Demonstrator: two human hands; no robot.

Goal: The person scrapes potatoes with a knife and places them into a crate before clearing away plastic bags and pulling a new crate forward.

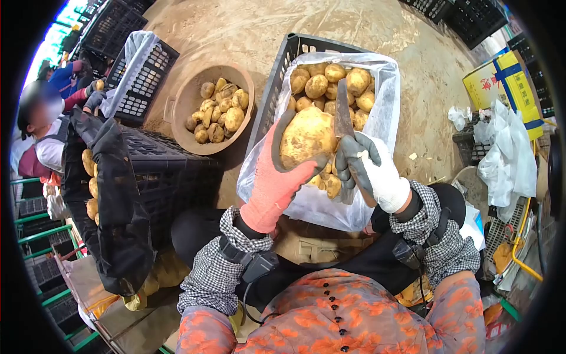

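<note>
A large, pale brown potato (308,137) is in my left hand (277,171), which wears a coral glove with grey fingers wrapped round it. My right hand (371,168), in a white and grey glove, grips a knife (343,112) whose broad blade points up, close beside the potato's right side. Both hands are above a black crate (272,94) lined with white plastic film (386,112). Many smaller potatoes (316,86) lie in the crate. Some of them are hidden behind my hands and the big potato.
Left of the crate, a round brown basin (180,127) holds potatoes. A black crate (171,159) with dark cloth stands at the left, near another person (50,141). A yellow box (507,88) and plastic bags (507,153) are at the right.
</note>
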